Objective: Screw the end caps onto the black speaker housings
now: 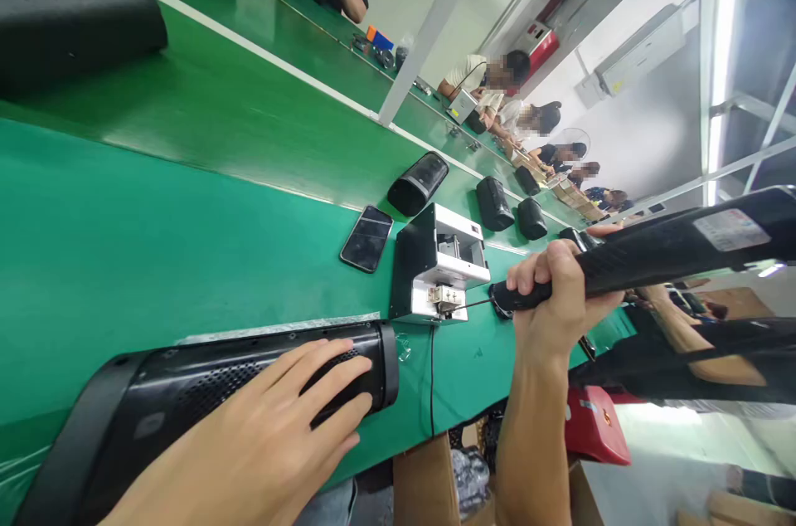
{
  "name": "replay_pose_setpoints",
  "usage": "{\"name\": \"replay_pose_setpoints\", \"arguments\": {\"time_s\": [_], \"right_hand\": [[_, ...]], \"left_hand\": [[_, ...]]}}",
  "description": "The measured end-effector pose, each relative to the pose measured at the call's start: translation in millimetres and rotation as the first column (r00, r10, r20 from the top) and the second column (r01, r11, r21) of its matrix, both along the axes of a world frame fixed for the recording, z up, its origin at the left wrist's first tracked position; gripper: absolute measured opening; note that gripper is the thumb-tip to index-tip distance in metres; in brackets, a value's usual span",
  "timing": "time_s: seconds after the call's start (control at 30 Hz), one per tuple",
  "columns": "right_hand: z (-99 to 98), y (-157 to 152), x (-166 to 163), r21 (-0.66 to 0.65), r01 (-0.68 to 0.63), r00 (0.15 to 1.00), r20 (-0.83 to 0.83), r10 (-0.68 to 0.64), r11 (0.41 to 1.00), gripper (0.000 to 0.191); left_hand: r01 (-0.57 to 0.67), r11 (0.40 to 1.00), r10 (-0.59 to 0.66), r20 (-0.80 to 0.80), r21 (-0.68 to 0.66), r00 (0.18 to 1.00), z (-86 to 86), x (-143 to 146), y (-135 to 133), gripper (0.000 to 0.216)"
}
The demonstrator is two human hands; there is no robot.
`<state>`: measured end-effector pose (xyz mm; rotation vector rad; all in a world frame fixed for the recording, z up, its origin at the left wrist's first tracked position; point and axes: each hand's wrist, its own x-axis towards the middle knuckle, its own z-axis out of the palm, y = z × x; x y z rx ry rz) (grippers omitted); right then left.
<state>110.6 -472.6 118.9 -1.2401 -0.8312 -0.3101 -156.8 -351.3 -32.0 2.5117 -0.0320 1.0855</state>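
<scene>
Fingers spread, my left hand [274, 418] lies on a long black speaker housing [155, 381] with a perforated grille and small holes along its edge. My right hand [556, 285] is wrapped round a black electric screwdriver [672, 248] with a white label. Its thin bit points left and reaches the front of a black and white screw feeder [415, 260], at the small pickup block [448, 298]. Whether a screw sits on the bit is too small to tell. A cable runs from the feeder towards the table's front edge.
A phone [366, 239] lies left of the feeder on the green mat [249, 260]. Black speakers [418, 184] stand behind, along the green conveyor line [261, 111]. A large black case [68, 12] is far left. Cardboard [423, 480] sits below the edge. Other people work across the line.
</scene>
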Motion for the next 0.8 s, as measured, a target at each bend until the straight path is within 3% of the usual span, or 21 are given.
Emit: {"name": "replay_pose_setpoints", "arguments": {"time_s": [0.3,0.5,0.7,0.8], "right_hand": [[9.8,-11.1,-35.2,-0.194,-0.080,0.994,-0.089,0.064,0.978,0.047],[24.4,37.4,-76.0,-0.259,-0.270,0.963,-0.063,0.262,0.928,0.043],[58.3,75.6,-122.9,-0.349,-0.495,0.858,-0.051,0.511,0.796,0.035],[66.0,103.1,-159.3,-0.348,-0.464,0.882,-0.097,0.461,0.814,0.052]], "left_hand": [[0.020,0.997,-0.018,-0.023,0.069,1.000,-0.7,0.6,-4.4,0.047],[0.046,0.994,-0.035,-0.109,0.101,0.993,3.5,-3.3,-4.3,0.011],[0.050,0.996,-0.040,-0.152,0.068,0.988,9.0,-0.2,-7.3,0.021],[0.064,0.997,-0.055,-0.179,0.048,0.982,11.2,0.8,-9.1,0.019]]}}
